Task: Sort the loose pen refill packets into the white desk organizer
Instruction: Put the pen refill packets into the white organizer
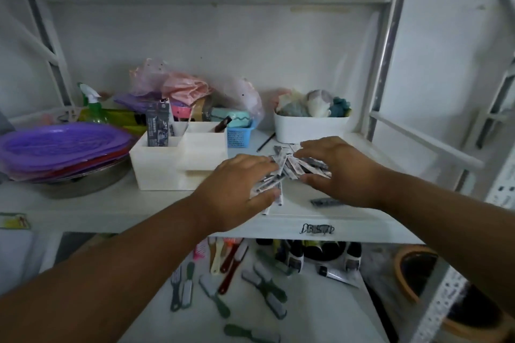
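Observation:
A heap of loose pen refill packets [292, 166], narrow and grey-white, lies on the white shelf right of the white desk organizer [167, 167]. My left hand [239, 189] rests on the heap's left side, its fingers curled round several packets. Over the heap's right side my right hand [337, 167] lies spread, fingers relaxed and touching the packets. One dark packet [324, 201] lies apart below my right hand. Dark boxed packets [158, 127] stand upright in the organizer's back left compartment.
Stacked purple plates [61, 147] on a metal bowl sit left of the organizer. Behind are a blue basket [238, 136], a white tub [309, 127] of cloths, plastic bags and a spray bottle [93, 106]. A pencil [265, 142] lies near the tub. Brushes lie on the shelf below.

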